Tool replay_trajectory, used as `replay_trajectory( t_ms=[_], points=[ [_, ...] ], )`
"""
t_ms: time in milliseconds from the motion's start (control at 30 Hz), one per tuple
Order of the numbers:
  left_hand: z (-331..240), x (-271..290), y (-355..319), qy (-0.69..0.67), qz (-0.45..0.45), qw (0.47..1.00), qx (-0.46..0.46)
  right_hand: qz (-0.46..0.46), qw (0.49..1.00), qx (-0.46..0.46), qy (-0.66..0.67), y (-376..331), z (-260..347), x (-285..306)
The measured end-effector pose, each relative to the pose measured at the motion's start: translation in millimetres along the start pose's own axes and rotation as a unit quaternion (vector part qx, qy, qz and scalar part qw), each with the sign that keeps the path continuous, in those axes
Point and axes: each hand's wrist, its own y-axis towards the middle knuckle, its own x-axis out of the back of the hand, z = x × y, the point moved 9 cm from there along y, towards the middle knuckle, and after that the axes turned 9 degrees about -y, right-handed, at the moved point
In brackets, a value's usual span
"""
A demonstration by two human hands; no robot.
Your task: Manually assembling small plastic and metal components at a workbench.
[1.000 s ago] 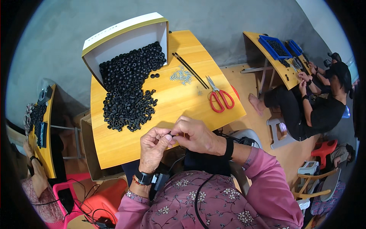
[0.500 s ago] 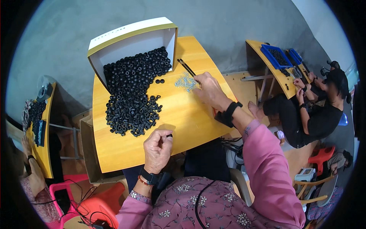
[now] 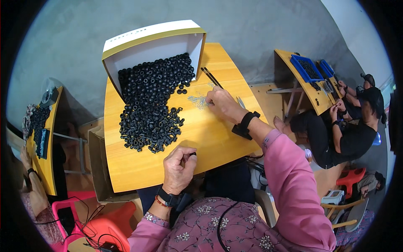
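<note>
My left hand (image 3: 179,168) is closed near the table's front edge, its thumb and forefinger pressed on a small black plastic part (image 3: 193,154) that only just shows. My right hand (image 3: 226,105) reaches over the table to a scattered pile of small silver screws (image 3: 196,101). Its fingers are pinched together at the right edge of that pile, and whatever is between them is hidden. To the left of the screws lies a large heap of small black plastic parts (image 3: 149,128), spilling from a white box tipped on its side (image 3: 157,45).
Two dark thin sticks (image 3: 211,77) lie beyond my right hand on the yellow table (image 3: 138,174). A pointed metal tool (image 3: 240,102) is beside that hand. At right, people work at another table with blue trays (image 3: 306,69). A red stool (image 3: 111,224) stands lower left.
My right hand has shifted toward me and slightly left over the screws, and the pointed metal tool now shows beside it. My left hand keeps its grip on the black part.
</note>
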Motion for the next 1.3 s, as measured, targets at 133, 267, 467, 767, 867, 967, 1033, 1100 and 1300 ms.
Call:
replay_trajectory(
  t_ms=[133, 267, 467, 767, 867, 967, 1033, 1100, 1300],
  points=[
    [-1, 0, 1, 0.012, 0.003, 1.000, 0.005, -0.010, 0.997, -0.014, 0.077, -7, -6, 9],
    [3, 0, 0, 0.013, -0.006, 1.000, -0.003, 0.012, 0.962, -0.138, 0.235, -13, -27, 13],
    [10, 2, 0, 0.004, -0.021, 0.999, 0.034, 0.017, 0.923, -0.169, 0.346, -24, -33, 6],
    [4, 0, 1, 0.016, -0.005, 1.000, 0.018, -0.011, 0.977, -0.063, 0.202, -49, -4, 18],
    [4, 0, 0, 0.010, -0.004, 1.000, 0.017, -0.003, 0.986, -0.007, 0.164, -58, 14, 15],
    [5, 0, -1, 0.018, -0.001, 1.000, 0.023, -0.007, 0.995, 0.075, 0.071, -61, 30, 14],
    [7, 0, -1, 0.005, 0.001, 1.000, 0.027, 0.006, 0.996, 0.079, 0.048, -64, 32, 11],
    [8, 1, 0, 0.005, -0.005, 1.000, 0.019, 0.001, 0.996, 0.079, 0.033, -65, 37, 13],
    [17, 6, -2, -0.067, -0.037, 0.997, 0.020, 0.036, 0.973, 0.066, 0.220, -85, 91, 38]
  ],
)
